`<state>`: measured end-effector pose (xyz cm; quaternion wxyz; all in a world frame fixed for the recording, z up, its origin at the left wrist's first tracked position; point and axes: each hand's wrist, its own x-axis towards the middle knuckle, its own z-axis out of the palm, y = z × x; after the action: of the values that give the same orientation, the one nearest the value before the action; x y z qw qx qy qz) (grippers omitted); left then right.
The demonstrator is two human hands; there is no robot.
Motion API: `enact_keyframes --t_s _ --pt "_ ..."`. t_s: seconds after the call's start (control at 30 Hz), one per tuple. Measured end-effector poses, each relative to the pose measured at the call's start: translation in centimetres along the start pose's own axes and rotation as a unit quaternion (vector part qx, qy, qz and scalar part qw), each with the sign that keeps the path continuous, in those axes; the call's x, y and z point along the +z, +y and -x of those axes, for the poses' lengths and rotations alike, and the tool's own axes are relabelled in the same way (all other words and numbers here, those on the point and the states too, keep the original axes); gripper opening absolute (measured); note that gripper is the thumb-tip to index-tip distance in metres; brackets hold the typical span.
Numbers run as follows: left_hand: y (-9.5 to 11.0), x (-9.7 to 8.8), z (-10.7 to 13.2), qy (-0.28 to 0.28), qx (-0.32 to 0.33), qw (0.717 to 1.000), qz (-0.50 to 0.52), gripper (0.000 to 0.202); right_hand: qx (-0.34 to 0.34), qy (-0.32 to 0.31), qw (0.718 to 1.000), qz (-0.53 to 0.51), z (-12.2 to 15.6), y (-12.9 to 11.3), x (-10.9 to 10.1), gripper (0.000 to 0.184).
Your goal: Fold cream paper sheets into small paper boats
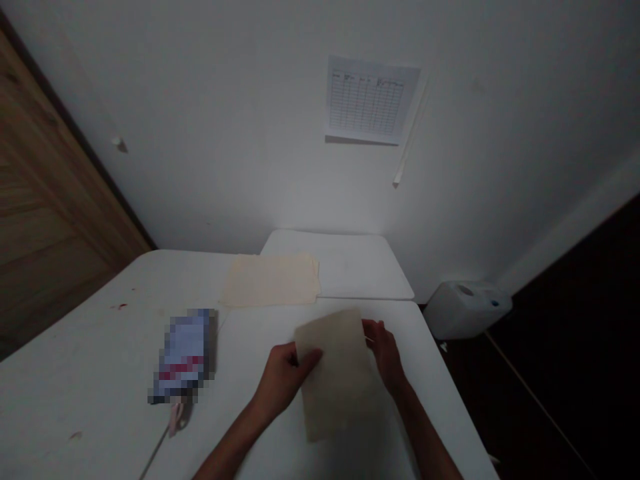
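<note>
A beige sheet of paper or thin cloth [336, 377] is held up a little above the white table [90, 373], near its right front. My left hand [283, 377] pinches the sheet's left edge, thumb on top. Along the sheet's right edge my right hand [385, 350] grips it with curled fingers. A stack of similar cream sheets [271, 280] lies flat farther back on the table, apart from both hands.
A pixelated card on a lanyard [184, 357] lies left of my hands. A white tray or board [360, 267] sits at the back against the wall. A white container [465, 308] stands on the dark floor to the right. Wooden door at left.
</note>
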<state>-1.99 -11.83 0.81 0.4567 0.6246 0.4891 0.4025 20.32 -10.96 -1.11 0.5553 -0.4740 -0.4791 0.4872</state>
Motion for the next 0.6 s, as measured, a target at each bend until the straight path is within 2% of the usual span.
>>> enact_keyframes --t_s 0.03,0.1,0.2,0.3,0.43,0.6 --pt "0.0 0.0 -0.1 -0.017 -0.037 0.999 0.034 0.034 0.002 -0.031 0.999 -0.021 0.3 -0.5 0.1 0.066" --pt "-0.1 0.0 -0.3 -0.051 -0.080 0.992 0.087 0.036 0.010 -0.066 0.998 -0.013 0.8 -1.1 0.4 0.059" --pt "-0.4 0.3 -0.4 -0.062 -0.099 0.985 0.126 0.037 0.044 -0.055 0.997 0.021 1.1 -1.0 1.1 0.052" --pt "-0.4 0.6 -0.5 0.000 -0.097 0.985 0.145 0.038 0.077 -0.021 0.996 0.037 1.2 -0.2 1.5 0.050" --pt "-0.1 0.5 -0.8 0.098 -0.101 0.982 0.125 0.042 0.085 -0.026 0.995 0.033 1.4 0.6 1.5 0.048" --pt "0.1 0.1 -0.9 0.130 -0.107 0.981 0.093 0.044 0.091 -0.020 0.995 0.045 1.6 1.0 1.4 0.045"
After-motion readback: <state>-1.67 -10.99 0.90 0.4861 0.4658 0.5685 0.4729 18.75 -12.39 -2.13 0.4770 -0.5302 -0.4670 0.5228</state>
